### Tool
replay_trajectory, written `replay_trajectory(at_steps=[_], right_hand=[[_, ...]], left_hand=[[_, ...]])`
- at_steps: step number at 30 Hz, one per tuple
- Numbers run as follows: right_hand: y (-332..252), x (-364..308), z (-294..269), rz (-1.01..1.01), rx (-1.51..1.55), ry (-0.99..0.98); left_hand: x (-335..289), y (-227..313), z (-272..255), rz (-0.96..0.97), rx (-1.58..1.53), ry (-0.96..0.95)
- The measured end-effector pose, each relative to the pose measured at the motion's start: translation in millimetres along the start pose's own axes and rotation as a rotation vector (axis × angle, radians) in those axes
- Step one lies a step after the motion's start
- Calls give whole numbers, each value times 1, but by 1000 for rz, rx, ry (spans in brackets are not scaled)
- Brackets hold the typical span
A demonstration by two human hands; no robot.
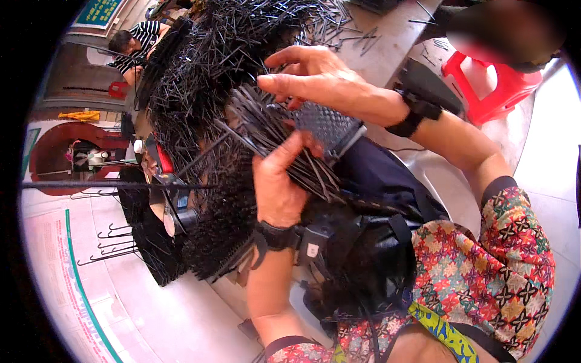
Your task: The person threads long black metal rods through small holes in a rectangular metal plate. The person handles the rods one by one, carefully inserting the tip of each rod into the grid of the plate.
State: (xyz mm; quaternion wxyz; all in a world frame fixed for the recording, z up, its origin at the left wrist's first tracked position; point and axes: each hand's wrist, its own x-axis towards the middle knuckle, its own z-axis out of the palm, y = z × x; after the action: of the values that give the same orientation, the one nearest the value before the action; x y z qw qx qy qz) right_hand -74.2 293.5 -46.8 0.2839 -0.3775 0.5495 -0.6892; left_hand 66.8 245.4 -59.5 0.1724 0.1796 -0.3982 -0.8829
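Note:
My left hand (281, 181) is wrapped round a bundle of thin dark strips (257, 118), their ends fanning out above and below the grip. Just over the bundle's upper right side hovers my right hand (324, 78), its fingers stretched out and apart, with nothing visible in them. Some of its fingers are hidden behind the hand. A dark block with a bumpy, studded face (330, 127) lies below my right hand, close to the bundle. Beyond both hands rises a large tangled heap of similar black strips (206, 66).
The heap covers much of a grey table (393, 36), with loose strips scattered on it. A red plastic stool (490, 85) stands at the far right. At the far left another person in a striped shirt (142, 39) bends over the heap. Metal hooks (112, 245) stick out lower left.

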Motion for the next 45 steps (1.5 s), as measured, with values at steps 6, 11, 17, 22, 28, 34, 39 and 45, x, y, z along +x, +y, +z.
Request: replay_trajectory(at_steps=[6, 11, 17, 22, 28, 34, 39, 45], right_hand=[[40, -13, 21, 309, 403, -403], [46, -37, 27, 389, 401, -449], [53, -48, 29, 402, 223, -538], [64, -51, 30, 446, 207, -484], [67, -48, 33, 379, 260, -485], [44, -59, 14, -77, -178, -588], [63, -75, 24, 192, -82, -546], [51, -87, 32, 103, -200, -788]], left_hand=[[-43, -52, -18, -223, -201, -152], [-59, -70, -29, -264, -237, -122], [-75, -80, -29, -326, -378, -130], [-73, -86, -38, -347, -342, -153], [-69, -83, -40, -329, -262, -154], [-77, -78, -11, -321, 18, 6], [-83, -94, -27, -369, -215, -90], [-90, -103, -40, -427, -299, -104]])
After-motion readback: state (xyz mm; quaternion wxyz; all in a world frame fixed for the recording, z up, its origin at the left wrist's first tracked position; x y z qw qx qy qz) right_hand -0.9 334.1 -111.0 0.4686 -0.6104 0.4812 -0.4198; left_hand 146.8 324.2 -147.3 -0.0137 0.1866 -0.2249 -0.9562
